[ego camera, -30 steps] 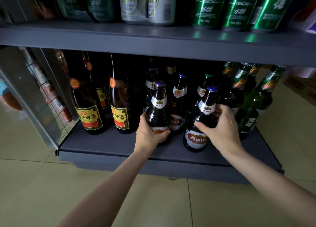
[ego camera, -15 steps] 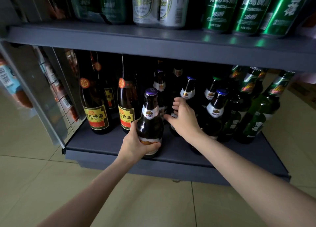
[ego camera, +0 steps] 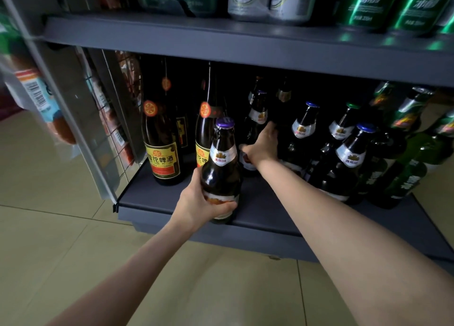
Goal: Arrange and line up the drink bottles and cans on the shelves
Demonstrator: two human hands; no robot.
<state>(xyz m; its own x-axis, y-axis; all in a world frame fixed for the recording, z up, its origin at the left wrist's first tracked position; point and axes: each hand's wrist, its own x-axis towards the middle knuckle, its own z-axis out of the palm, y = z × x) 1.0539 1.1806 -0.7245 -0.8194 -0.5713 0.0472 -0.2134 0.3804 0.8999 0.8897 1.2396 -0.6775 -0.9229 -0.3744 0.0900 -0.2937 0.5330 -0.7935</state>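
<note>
L hand (ego camera: 200, 204) grips purple-cap bottle (ego camera: 221, 171); R hand (ego camera: 261, 146) on rear bottle (ego camera: 255, 126).

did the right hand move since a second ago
Yes. The right hand left the front blue-capped bottle and reached leftward and deeper into the bottom shelf, now on a brown bottle behind the one the left hand grips.

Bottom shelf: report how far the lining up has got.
Looks done: the tall yellow-label bottles stand upright in rows at the left. In hand: the left hand grips a purple-capped brown bottle at the bottom shelf front edge, while the right hand reaches onto a brown bottle further back. Left: the blue-capped bottles and green bottles at right stand staggered.
</note>
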